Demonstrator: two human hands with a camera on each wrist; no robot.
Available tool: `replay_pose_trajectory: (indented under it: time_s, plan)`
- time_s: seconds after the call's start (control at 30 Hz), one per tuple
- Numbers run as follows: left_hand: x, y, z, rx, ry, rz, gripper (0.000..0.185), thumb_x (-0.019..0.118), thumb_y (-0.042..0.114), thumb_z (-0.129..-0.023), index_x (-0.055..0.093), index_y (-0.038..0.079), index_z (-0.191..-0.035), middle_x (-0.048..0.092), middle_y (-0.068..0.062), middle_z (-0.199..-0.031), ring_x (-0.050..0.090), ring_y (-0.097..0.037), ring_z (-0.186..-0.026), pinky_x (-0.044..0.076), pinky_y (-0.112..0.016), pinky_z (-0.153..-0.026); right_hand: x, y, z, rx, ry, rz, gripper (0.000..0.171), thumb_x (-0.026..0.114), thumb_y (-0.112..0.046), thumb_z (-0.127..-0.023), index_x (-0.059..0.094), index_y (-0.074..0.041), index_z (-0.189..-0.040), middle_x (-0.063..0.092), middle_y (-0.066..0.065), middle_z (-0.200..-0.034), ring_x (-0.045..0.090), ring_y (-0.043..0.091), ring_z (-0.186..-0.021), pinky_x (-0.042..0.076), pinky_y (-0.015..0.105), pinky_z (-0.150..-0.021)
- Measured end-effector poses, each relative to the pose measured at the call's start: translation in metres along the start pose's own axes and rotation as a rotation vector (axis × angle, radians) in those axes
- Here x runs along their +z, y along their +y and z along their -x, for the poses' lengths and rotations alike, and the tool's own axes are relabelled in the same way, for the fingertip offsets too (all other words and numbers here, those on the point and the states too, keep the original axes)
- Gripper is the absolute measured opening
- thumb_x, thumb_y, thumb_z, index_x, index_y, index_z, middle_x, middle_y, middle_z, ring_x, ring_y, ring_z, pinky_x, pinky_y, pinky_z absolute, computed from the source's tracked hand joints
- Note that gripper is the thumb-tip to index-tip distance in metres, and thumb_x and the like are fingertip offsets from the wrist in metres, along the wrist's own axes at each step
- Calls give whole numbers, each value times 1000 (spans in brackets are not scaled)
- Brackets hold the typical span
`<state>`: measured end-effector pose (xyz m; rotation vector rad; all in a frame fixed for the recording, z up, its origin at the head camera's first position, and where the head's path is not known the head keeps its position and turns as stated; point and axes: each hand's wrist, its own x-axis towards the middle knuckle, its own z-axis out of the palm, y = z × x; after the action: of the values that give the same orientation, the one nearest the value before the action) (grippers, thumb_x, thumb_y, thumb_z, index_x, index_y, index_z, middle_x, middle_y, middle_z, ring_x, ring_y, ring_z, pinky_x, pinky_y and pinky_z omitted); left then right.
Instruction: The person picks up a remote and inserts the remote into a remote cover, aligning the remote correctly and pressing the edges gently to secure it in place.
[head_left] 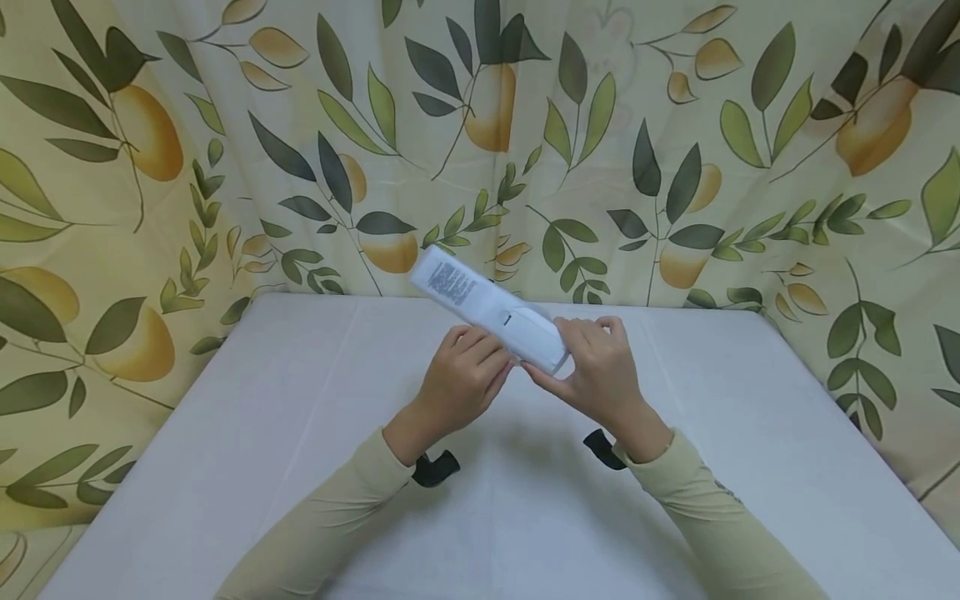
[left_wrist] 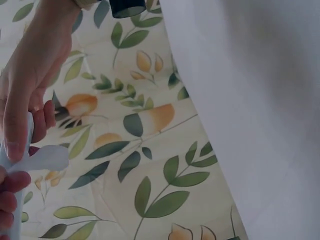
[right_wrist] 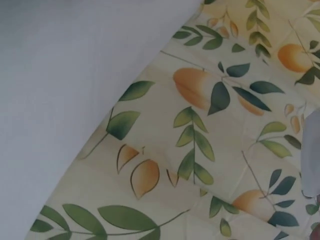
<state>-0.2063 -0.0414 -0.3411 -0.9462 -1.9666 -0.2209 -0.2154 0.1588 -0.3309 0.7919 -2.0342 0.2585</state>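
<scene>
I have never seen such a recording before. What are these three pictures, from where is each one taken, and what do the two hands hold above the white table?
There is no machine here: a person works with two bare hands. The big picture comes from a camera worn on the head, looking forward and down. The two smaller pictures come from cameras strapped to each wrist; the black pieces under the wrists are probably these.

Both hands hold a long white plastic remote control, its back side up, with a printed label near the far end. The left hand curls round its middle; the right hand takes its near end in its grip. It is lifted above the plain white table, which carries nothing else in view. Behind hangs a cream curtain with green leaves and orange fruit. The wrist views show mostly this curtain and table.
</scene>
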Motion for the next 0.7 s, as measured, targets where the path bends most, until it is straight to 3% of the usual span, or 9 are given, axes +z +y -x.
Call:
replay_pose_trajectory:
  time_s: [0.17, 0.27, 0.4, 0.47, 0.57, 0.7]
  plan:
    - [-1, -2, -1, -78, -17, -79, 15, 71, 25, -82, 73, 11, -87, 71, -1, -87, 61, -17, -85, 46, -33, -79, 0, 5, -2, -66, 10, 52, 61, 60, -54, -80, 60, 6, -94, 67, 20, -75, 62, 32, -65, 46, 50, -65]
    - [-4, -5, -2, -104, -13, -88, 17, 72, 28, -80, 73, 11, -83, 70, -2, -82, 61, -17, -81, 47, -34, -78, 0, 6, -2, -97, 18, 74, 60, 67, -51, -74, 61, 5, -94, 67, 20, -74, 62, 31, -64, 47, 51, -65]
    - [-9, -13, -4, -87, 59, -99, 17, 75, 26, -77, 70, 10, -78, 68, -3, -76, 61, -19, -76, 48, -36, -76, 1, 6, 0, -154, 35, 104, 57, 59, -52, -81, 61, 4, -93, 65, 17, -71, 61, 30, -63, 48, 51, -65]
    - [-11, -16, -7, -71, 101, -116, 18, 75, 26, -77, 70, 10, -82, 67, -4, -78, 61, -20, -77, 48, -36, -76, 2, 7, 1, -189, 45, 113, 55, 61, -50, -79, 60, 3, -93, 64, 15, -70, 60, 30, -63, 48, 51, -65]
    - [-12, -20, -11, -58, 119, -124, 21, 74, 27, -79, 71, 11, -93, 67, -5, -85, 60, -22, -82, 46, -35, -77, 4, 7, 2, -249, 46, 124, 56, 74, -46, -68, 61, 2, -94, 64, 13, -70, 59, 28, -64, 48, 50, -65]
    - [-14, -22, -15, -34, 72, -125, 20, 71, 27, -82, 74, 14, -97, 66, -2, -88, 60, -20, -86, 46, -36, -81, 6, 5, 5, -295, 26, 142, 64, 84, -45, -55, 63, 1, -94, 66, 12, -71, 59, 26, -66, 49, 48, -66]
